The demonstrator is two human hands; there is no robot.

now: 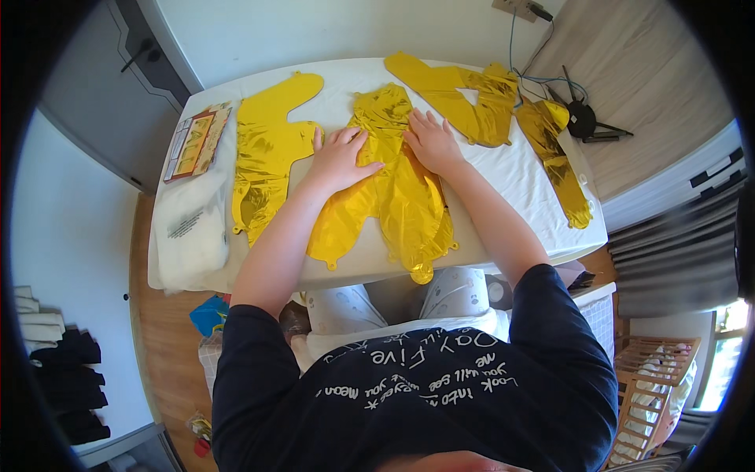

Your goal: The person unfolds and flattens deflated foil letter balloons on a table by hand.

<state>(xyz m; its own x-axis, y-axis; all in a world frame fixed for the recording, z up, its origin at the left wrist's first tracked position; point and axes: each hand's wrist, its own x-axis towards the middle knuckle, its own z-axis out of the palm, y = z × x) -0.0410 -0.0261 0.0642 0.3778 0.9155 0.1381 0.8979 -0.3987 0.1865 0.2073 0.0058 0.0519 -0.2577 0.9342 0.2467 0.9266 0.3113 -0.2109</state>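
A gold foil balloon, uninflated and wrinkled, lies in the middle of the table, its lower lobes reaching the front edge. My left hand rests on its left side, thumb stretched toward the middle and fingers pointing away from me. On its upper right edge lies my right hand, palm down with fingers extended. Both hands are open and press on the foil without gripping it. Another flat gold balloon is spread out to the left. A third gold balloon lies at the back right, and a narrower gold piece runs along the right edge.
The white-covered table has a curved edge. At its left are a printed card and a clear-white plastic bag. A black router with antennas and cables stands at the right. A wooden crib is behind on the right.
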